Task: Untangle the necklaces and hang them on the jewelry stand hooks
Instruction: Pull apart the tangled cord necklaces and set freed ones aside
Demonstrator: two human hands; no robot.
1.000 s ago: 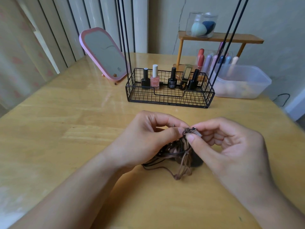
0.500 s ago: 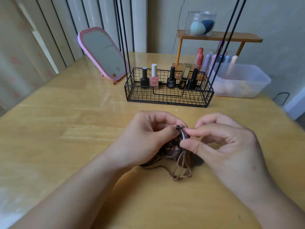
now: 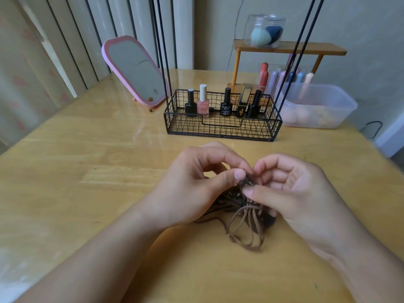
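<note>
Still early: the necklaces remain one knotted bundle, nothing hung.

Both thumbs and forefingers meet at the top of the tangle, the left hand (image 3: 192, 184) pinching a dark strand from its side and the right hand (image 3: 290, 191) pinching the same knot from the other, remaining fingers curled loosely behind. Beneath them the brown cord necklaces (image 3: 244, 217) lie bunched on the wooden table (image 3: 87, 171), a few loops spilling toward the near edge, no single cord yet pulled free. Beyond the hands stands the jewelry stand (image 3: 220, 127), a black wire basket holding nail polish bottles (image 3: 203, 103), with thin black rods rising out of view; its hooks are not visible, and no cord hangs from what shows. By my judgement, all the separating and all the hanging are left to do.
</note>
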